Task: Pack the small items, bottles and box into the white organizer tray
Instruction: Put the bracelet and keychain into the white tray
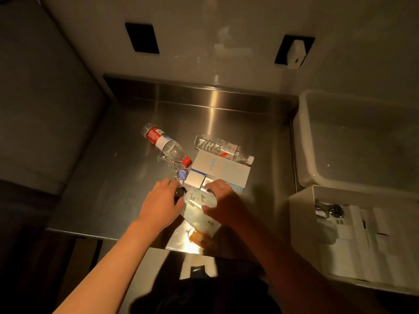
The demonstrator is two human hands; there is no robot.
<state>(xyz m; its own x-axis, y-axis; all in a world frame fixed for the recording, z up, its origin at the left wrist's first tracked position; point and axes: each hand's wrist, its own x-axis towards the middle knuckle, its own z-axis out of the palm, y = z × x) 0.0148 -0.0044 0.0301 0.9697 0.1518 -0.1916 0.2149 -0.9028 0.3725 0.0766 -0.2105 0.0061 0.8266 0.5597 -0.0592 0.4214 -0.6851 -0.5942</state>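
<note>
On the steel counter (113, 189) lie two clear bottles on their sides: one with a red label and red cap (166, 146), one with a white cap (223, 148). A flat white box (223, 169) lies between them, with a small white box (196, 179) and a blue-white round item (182, 173) beside it. A thin chain (167, 160) trails by the red cap. My left hand (162, 199) is closed on a small black object (180, 191). My right hand (223, 200) presses on a pale patterned packet (199, 214). The white organizer tray (303, 214) at right holds a watch (336, 210).
A large empty white tub (306, 137) stands behind the tray at the right. An orange item (197, 237) lies near the counter's front edge. The back wall carries two black sockets, one with a white adapter (295, 53). A dark cabinet side rises at left.
</note>
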